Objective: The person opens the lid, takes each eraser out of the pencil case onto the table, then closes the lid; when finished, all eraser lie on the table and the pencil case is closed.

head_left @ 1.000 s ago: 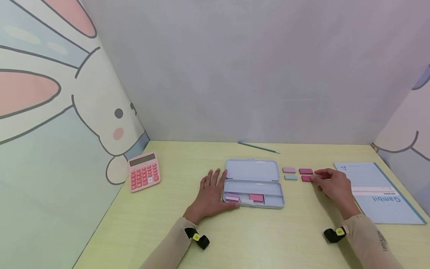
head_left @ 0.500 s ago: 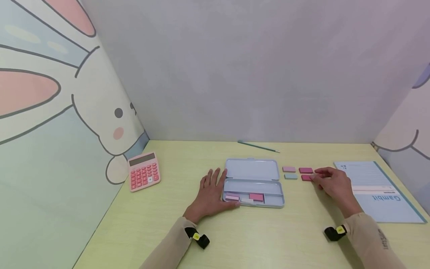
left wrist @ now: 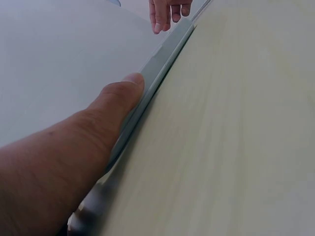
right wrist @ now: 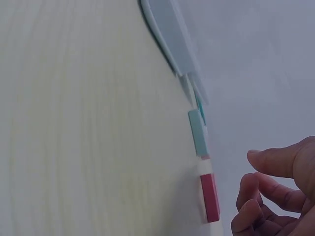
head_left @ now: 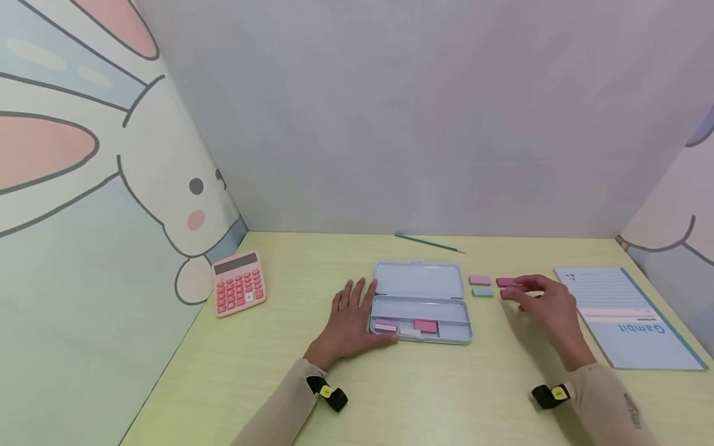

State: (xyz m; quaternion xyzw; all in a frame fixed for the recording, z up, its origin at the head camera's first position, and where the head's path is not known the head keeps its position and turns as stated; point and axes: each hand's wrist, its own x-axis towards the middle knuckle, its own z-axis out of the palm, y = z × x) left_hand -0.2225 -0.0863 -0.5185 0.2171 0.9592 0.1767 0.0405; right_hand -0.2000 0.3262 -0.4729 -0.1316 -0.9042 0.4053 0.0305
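Moved: our right hand (head_left: 549, 303) now lifts slightly off the near red eraser (head_left: 506, 294), fingers loosely curled, holding nothing. Left hand (head_left: 351, 322) lies flat, fingers straight, thumb against the case (head_left: 452, 331) (lid open).

Yellow-green table (head_left: 279, 396), calculator (head_left: 238, 282), pencil case (head_left: 421, 303) (open), 4 erasers (head_left: 480, 280), notebook (head_left: 625, 314), pencil (head_left: 429, 243)

head overview, two close wrist views

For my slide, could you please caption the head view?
Left hand rests beside an open case; right hand reaches for erasers.
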